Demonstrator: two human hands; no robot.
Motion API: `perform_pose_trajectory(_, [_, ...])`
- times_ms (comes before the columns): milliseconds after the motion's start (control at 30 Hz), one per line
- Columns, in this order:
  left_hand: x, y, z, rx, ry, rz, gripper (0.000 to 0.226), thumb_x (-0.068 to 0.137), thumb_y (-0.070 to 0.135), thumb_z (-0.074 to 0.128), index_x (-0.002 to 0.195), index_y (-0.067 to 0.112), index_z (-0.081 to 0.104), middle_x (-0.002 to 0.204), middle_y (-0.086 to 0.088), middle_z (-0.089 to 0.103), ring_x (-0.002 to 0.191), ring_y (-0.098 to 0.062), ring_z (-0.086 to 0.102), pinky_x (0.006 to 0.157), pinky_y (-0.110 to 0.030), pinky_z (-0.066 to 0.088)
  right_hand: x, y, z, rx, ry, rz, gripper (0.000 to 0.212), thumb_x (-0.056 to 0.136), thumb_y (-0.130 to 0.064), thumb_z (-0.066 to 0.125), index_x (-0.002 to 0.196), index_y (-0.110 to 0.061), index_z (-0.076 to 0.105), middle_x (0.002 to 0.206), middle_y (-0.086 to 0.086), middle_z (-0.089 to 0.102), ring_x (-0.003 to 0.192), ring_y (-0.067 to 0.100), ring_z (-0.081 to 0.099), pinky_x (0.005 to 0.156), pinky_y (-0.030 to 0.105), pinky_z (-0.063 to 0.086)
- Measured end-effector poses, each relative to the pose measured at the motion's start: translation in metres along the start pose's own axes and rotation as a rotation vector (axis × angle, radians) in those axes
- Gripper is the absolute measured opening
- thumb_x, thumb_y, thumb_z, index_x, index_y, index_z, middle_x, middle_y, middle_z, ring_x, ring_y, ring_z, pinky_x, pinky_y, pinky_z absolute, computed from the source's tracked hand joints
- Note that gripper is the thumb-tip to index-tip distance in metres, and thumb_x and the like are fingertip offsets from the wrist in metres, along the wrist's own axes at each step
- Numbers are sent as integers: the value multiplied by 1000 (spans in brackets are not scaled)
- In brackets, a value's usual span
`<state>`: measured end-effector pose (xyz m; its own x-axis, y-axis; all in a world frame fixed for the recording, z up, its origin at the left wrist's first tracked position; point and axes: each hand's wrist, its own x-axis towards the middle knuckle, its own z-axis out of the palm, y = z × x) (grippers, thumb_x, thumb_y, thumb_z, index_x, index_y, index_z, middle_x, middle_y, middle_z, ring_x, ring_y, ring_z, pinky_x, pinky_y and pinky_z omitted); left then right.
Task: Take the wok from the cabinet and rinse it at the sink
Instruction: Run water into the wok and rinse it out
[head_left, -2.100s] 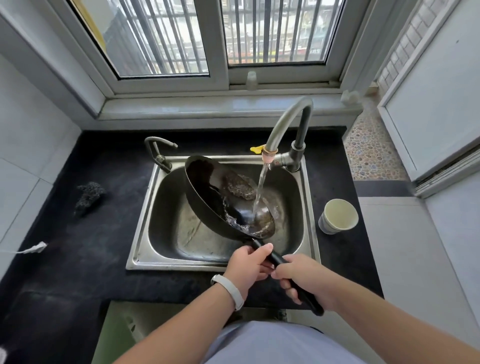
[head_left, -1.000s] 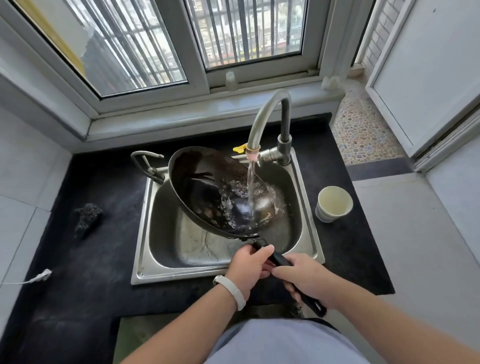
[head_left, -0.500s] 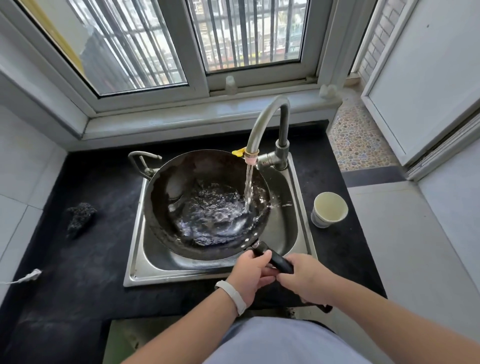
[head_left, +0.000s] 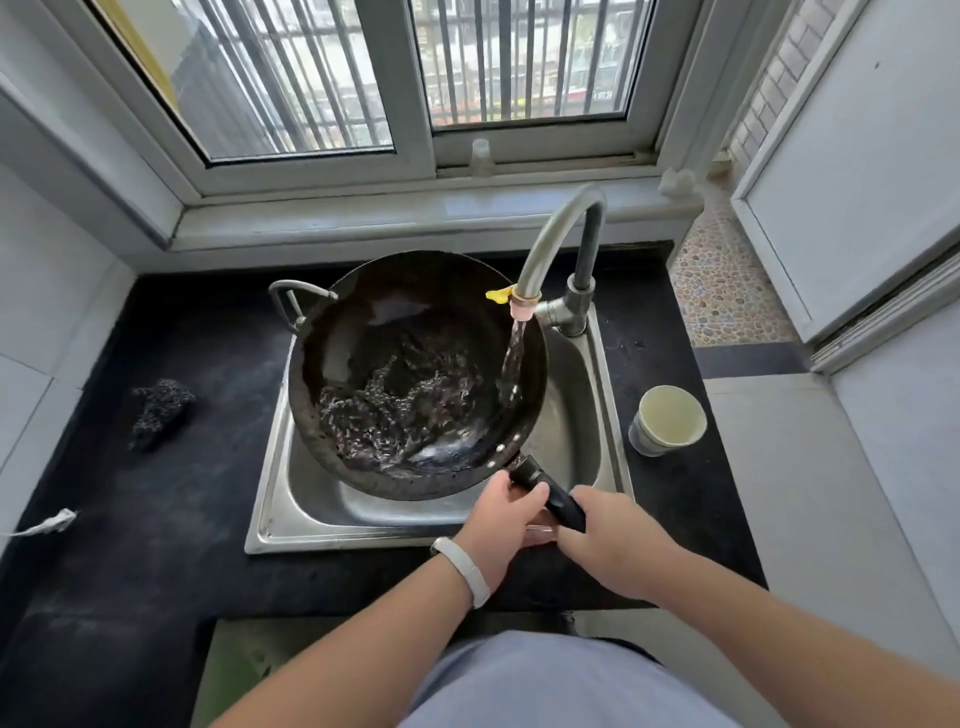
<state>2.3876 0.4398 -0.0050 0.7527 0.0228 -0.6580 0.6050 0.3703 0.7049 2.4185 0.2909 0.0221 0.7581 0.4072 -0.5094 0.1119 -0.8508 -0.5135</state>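
A large black wok (head_left: 415, 332) is held roughly level over the steel sink (head_left: 332, 525), with water churning in its bowl. Water streams from the curved grey faucet (head_left: 558, 234) onto the wok's right inner side. Both hands grip the wok's black handle (head_left: 558, 501): my left hand (head_left: 501, 525) closest to the bowl, my right hand (head_left: 615, 540) just behind it. The far end of the handle is hidden by my right hand.
A pale cup (head_left: 667, 421) stands on the black counter (head_left: 171, 499) right of the sink. A dark scrubber (head_left: 158, 408) lies on the counter at left, a white cable end (head_left: 49, 522) near the left edge. A second small tap (head_left: 291, 301) rises behind the wok.
The wok has gone from steeply tilted to nearly level and shifted left, so water now pools and swirls inside it. Both hands kept their grip on the handle.
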Motion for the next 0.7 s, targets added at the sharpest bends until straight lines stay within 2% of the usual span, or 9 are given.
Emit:
perform_pose_trajectory(167, [6, -2, 8, -66, -63, -16, 15, 98, 8, 52, 114, 7, 52, 107, -9, 68, 87, -20, 70, 68, -33, 58, -4, 3, -2, -40, 53, 25, 19, 88, -38, 57, 79, -23, 49, 68, -5, 57, 59, 12, 53, 48, 25, 32])
perform_pose_trajectory(300, [9, 0, 17, -140, -106, -48, 13, 100, 4, 46, 113, 8, 49, 114, -13, 66, 83, -21, 69, 60, -31, 57, -8, 5, -3, -101, 109, 55, 17, 89, -38, 57, 92, -21, 56, 75, -4, 62, 64, 16, 58, 54, 27, 43])
perform_pose_trajectory(467, [10, 2, 23, -160, -149, -65, 16, 101, 3, 43, 116, 8, 46, 118, -13, 65, 87, -23, 67, 57, -28, 57, -13, 7, -4, -170, 139, 72, 21, 93, -41, 56, 104, -23, 55, 78, -5, 62, 63, 9, 56, 50, 19, 36])
perform_pose_trajectory(600, [11, 4, 25, -146, -165, -65, 20, 101, 3, 43, 120, 6, 46, 118, -9, 66, 84, -21, 68, 53, -26, 56, -13, 7, -1, -175, 157, 97, 20, 94, -42, 56, 96, -24, 48, 73, -8, 56, 61, 7, 54, 49, 19, 36])
perform_pose_trajectory(700, [13, 10, 26, -142, -151, -80, 28, 101, 0, 42, 129, 3, 43, 110, -7, 67, 80, -16, 67, 49, -22, 53, -11, 7, 2, -191, 161, 122, 21, 95, -43, 55, 94, -23, 48, 73, -7, 57, 64, 10, 59, 55, 22, 47])
